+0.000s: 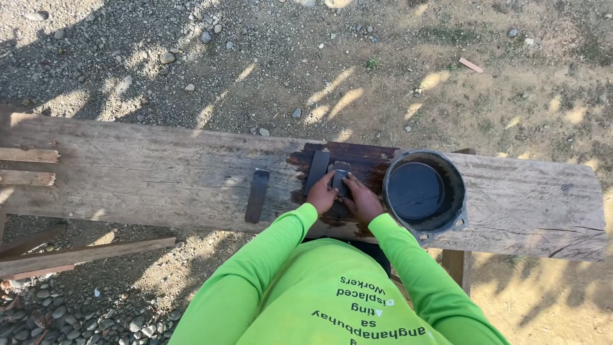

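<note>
On the weathered grey wooden plank (pixel 159 172), we are pressing both our left hand (pixel 321 195) and right hand (pixel 361 201) together on a small dark flat block (pixel 340 179), and its wet dark surface could let our grip slip toward the black round water-filled bucket (pixel 424 191).

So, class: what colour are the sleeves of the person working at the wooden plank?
Bright lime green sleeves, clearest in the head view, the only view there is.

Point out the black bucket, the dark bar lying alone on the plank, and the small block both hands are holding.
black bucket (pixel 456 191): head view, right rim.
dark bar (pixel 257 195): head view, mid-length.
small block (pixel 340 174): head view, top face above the fingers.
</note>
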